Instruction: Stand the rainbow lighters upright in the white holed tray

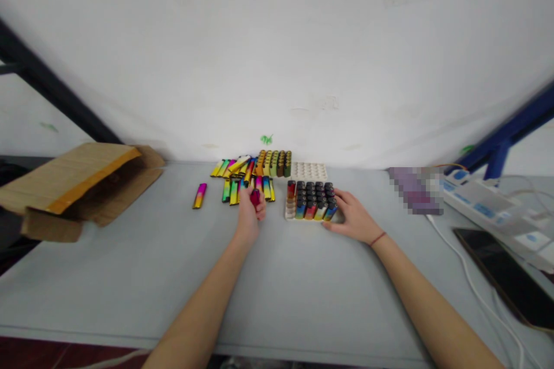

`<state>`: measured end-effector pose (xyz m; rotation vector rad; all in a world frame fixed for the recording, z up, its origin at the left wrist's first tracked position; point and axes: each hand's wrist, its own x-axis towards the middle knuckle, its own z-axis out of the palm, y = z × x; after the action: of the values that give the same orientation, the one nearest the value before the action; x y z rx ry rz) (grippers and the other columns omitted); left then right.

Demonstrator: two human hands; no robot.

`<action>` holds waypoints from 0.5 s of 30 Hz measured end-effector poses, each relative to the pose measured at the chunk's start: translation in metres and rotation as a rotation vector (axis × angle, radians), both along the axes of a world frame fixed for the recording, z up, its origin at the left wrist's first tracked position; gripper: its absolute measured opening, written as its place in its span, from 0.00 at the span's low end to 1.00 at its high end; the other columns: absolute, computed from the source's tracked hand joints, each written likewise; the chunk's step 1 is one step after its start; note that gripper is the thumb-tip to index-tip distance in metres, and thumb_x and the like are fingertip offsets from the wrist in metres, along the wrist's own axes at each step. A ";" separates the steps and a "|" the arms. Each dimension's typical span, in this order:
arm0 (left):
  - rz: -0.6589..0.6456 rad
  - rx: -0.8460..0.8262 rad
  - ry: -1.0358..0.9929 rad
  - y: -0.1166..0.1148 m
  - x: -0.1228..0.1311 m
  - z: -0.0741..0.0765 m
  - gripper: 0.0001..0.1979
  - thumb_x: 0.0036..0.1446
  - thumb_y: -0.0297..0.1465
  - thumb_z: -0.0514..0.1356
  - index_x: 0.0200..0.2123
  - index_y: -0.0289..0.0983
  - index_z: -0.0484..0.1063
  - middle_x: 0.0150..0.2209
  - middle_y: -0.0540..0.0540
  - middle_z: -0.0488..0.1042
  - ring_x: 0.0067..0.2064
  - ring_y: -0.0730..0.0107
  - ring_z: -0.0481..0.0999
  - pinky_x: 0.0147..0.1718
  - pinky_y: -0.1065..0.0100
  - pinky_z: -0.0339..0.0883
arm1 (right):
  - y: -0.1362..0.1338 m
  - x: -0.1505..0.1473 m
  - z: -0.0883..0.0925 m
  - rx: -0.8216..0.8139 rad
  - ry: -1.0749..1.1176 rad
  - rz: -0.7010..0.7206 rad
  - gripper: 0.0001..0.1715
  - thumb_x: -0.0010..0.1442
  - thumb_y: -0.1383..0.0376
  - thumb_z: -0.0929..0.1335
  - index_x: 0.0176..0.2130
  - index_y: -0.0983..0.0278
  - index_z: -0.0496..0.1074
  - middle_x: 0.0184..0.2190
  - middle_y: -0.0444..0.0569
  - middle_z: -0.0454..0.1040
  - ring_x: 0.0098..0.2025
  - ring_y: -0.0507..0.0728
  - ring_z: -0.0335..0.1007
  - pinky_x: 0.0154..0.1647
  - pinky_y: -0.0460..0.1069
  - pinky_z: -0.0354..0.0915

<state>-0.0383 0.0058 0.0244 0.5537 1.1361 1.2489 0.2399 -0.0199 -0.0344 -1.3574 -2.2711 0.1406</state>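
In my left hand, closed in a fist, is a red lighter, its top showing above the fingers. To its right stands a white slotted tray packed with upright, black-topped lighters in mixed colours. The tray's left column has one red lighter at the back and bare slots in front. My right hand grips the tray's right side, thumb at the near corner and fingers at the far one. Behind my left hand lies a pile of shiny multicoloured lighters.
A block of gold-ended upright pieces and a second white tray stand by the wall. One pink-yellow lighter lies apart. Left is an open cardboard box; right are a power strip, cables and a dark phone.
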 end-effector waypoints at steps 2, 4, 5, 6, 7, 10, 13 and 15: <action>0.019 0.012 0.009 0.000 -0.001 0.000 0.19 0.60 0.40 0.46 0.19 0.39 0.56 0.13 0.58 0.48 0.12 0.81 0.44 0.11 0.77 0.39 | 0.000 0.001 -0.001 0.004 -0.001 0.001 0.37 0.56 0.48 0.72 0.56 0.67 0.68 0.58 0.64 0.68 0.58 0.71 0.66 0.62 0.66 0.62; 0.056 0.040 0.022 0.000 -0.001 0.000 0.18 0.60 0.38 0.46 0.19 0.39 0.56 0.13 0.58 0.48 0.13 0.81 0.44 0.12 0.77 0.39 | 0.001 0.001 -0.002 0.006 -0.001 0.004 0.37 0.56 0.48 0.72 0.56 0.68 0.68 0.58 0.64 0.68 0.58 0.71 0.66 0.62 0.66 0.63; 0.072 0.055 0.030 0.001 -0.001 0.000 0.18 0.60 0.37 0.46 0.19 0.39 0.56 0.13 0.58 0.48 0.13 0.81 0.44 0.12 0.77 0.39 | 0.001 0.001 -0.002 0.007 0.001 0.005 0.37 0.56 0.48 0.71 0.56 0.68 0.68 0.58 0.64 0.68 0.58 0.71 0.66 0.62 0.66 0.63; 0.084 0.065 0.037 0.001 -0.001 0.000 0.18 0.61 0.36 0.45 0.19 0.39 0.56 0.13 0.58 0.48 0.13 0.81 0.44 0.12 0.77 0.39 | 0.001 0.002 -0.002 0.008 0.004 0.005 0.37 0.56 0.48 0.71 0.56 0.68 0.68 0.58 0.64 0.68 0.58 0.71 0.65 0.62 0.66 0.63; 0.090 0.071 0.042 0.001 -0.001 -0.001 0.17 0.61 0.35 0.45 0.20 0.39 0.56 0.13 0.58 0.48 0.13 0.81 0.44 0.12 0.77 0.38 | 0.001 0.002 -0.003 0.009 0.008 0.005 0.37 0.56 0.48 0.71 0.56 0.67 0.68 0.58 0.64 0.68 0.58 0.71 0.65 0.62 0.66 0.62; 0.082 0.086 0.060 0.001 0.001 -0.006 0.17 0.62 0.37 0.45 0.21 0.39 0.58 0.14 0.58 0.49 0.13 0.81 0.45 0.13 0.77 0.39 | 0.001 0.002 -0.003 0.007 0.025 0.008 0.37 0.56 0.47 0.71 0.57 0.65 0.68 0.58 0.62 0.68 0.59 0.70 0.65 0.62 0.66 0.62; 0.038 0.165 0.111 0.002 0.004 -0.015 0.19 0.64 0.42 0.46 0.25 0.38 0.60 0.15 0.57 0.53 0.15 0.80 0.50 0.14 0.75 0.44 | 0.001 0.002 -0.002 0.004 0.029 0.011 0.36 0.56 0.48 0.72 0.57 0.64 0.68 0.58 0.62 0.68 0.59 0.70 0.65 0.62 0.66 0.62; 0.006 0.280 0.195 0.002 0.006 -0.023 0.18 0.63 0.45 0.49 0.29 0.38 0.63 0.18 0.56 0.58 0.17 0.78 0.55 0.16 0.75 0.50 | 0.001 0.001 -0.002 0.002 0.018 0.012 0.36 0.56 0.48 0.72 0.56 0.65 0.68 0.58 0.62 0.68 0.58 0.70 0.65 0.62 0.66 0.63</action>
<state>-0.0318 0.0078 0.0011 0.8990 1.1298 1.3920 0.2413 -0.0191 -0.0360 -1.3363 -2.2638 0.1537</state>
